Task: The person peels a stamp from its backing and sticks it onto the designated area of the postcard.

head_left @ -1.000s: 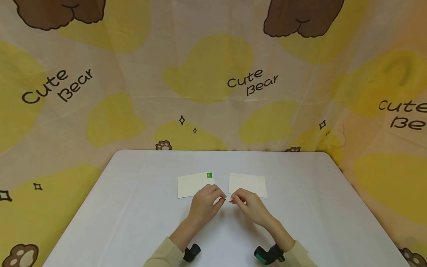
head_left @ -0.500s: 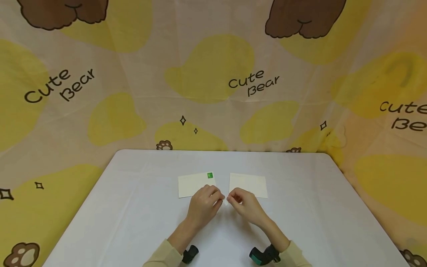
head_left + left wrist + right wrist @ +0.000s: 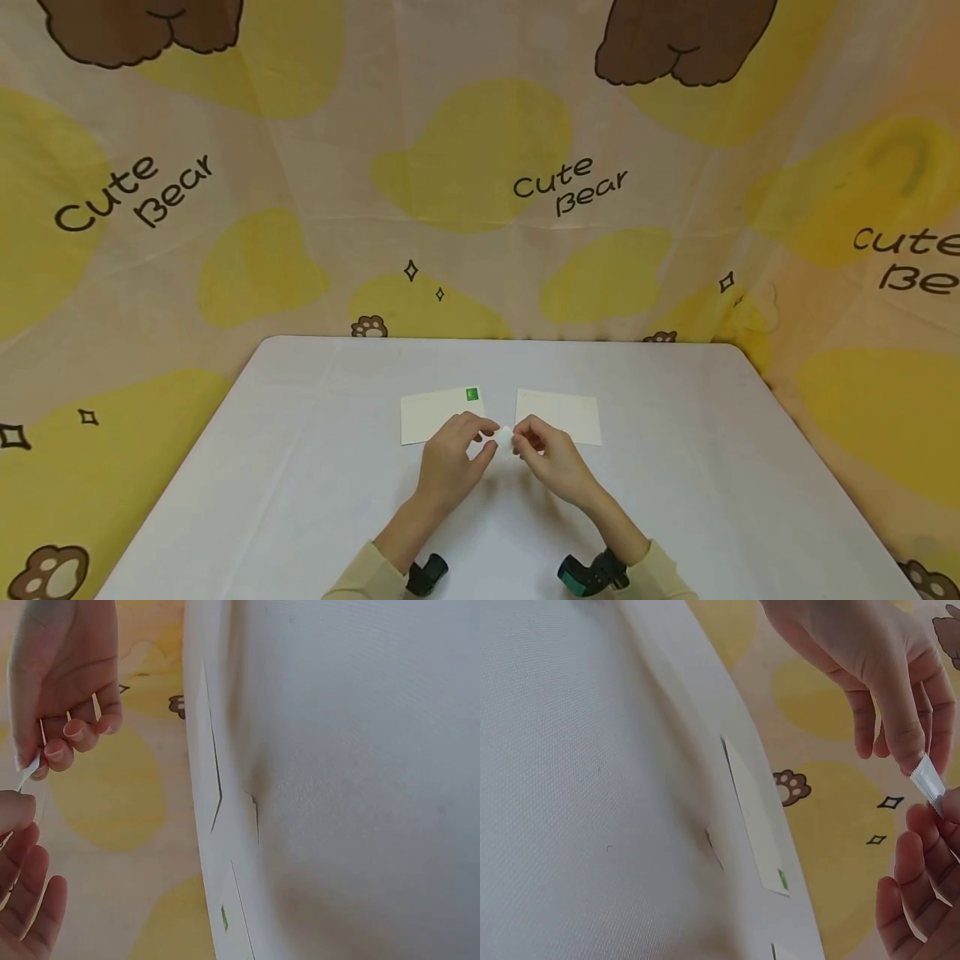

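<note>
Above the white table [image 3: 720,492], the small white packet [image 3: 506,441] sits between the fingertips, a green-marked card [image 3: 429,417] at its 10 o'clock, a plain card [image 3: 557,410] at 2. I see the right hand [image 3: 552,458] pinching its 3 o'clock side; the left hand [image 3: 452,460] has thumb and forefinger parted at 9. I'd favour a light, steady pinch, with the 2 thumbs level.
</note>
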`<state>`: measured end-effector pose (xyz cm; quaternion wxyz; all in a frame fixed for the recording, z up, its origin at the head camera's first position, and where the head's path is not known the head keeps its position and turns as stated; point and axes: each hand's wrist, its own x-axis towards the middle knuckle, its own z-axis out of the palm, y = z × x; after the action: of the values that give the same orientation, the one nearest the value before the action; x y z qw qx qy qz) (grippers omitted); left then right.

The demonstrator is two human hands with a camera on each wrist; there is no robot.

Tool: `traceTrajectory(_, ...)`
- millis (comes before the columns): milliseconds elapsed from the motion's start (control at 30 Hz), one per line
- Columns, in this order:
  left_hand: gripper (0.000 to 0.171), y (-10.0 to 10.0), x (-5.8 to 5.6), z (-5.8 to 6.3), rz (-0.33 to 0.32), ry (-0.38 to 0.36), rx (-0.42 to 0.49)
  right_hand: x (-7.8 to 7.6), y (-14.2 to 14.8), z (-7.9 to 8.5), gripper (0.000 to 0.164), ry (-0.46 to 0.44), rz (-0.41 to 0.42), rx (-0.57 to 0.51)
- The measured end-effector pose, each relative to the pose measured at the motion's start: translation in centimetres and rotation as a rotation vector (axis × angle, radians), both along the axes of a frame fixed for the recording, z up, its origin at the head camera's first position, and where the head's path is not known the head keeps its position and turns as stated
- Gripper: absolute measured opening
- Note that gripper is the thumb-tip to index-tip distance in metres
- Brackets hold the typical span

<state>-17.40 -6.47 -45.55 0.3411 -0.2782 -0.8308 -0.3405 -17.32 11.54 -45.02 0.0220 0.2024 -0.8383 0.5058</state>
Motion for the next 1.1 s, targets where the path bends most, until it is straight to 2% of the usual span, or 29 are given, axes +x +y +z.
traceTrajectory(267, 0.015, -0.1, 0.3, 0.5, -0.034, -0.193, 0.155, 1.6, -0.6, 3.4, 0.009, 0.01, 0.007, -0.003)
traceTrajectory(500, 0.006, -0.2, 0.4, 0.5, -0.091, -0.354, 0.243, 1.7, -0.7, 3.5, 0.006, 0.013, -0.017, 0.006)
traceTrajectory(667, 0.006, -0.2, 0.5, 0.5, -0.117, -0.387, 0.263, 1.5, -0.7, 3.0, 0.006, 0.021, -0.013, -0.003)
traceTrajectory(900, 0.009, -0.2, 0.8, 0.7, -0.136, -0.478, 0.299, 0.1, -0.3, -0.2, 0.01, 0.058, -0.023, -0.01)
traceTrajectory(1000, 0.01, -0.1, 0.8, 0.7, -0.14, -0.492, 0.322, -0.2, -0.4, -0.6, 0.004, 0.09, -0.044, -0.014)
traceTrajectory(1100, 0.01, -0.1, 0.8, 0.7, -0.142, -0.493, 0.355, -0.3, -0.6, -0.6, 0.012, 0.148, -0.078, -0.013)
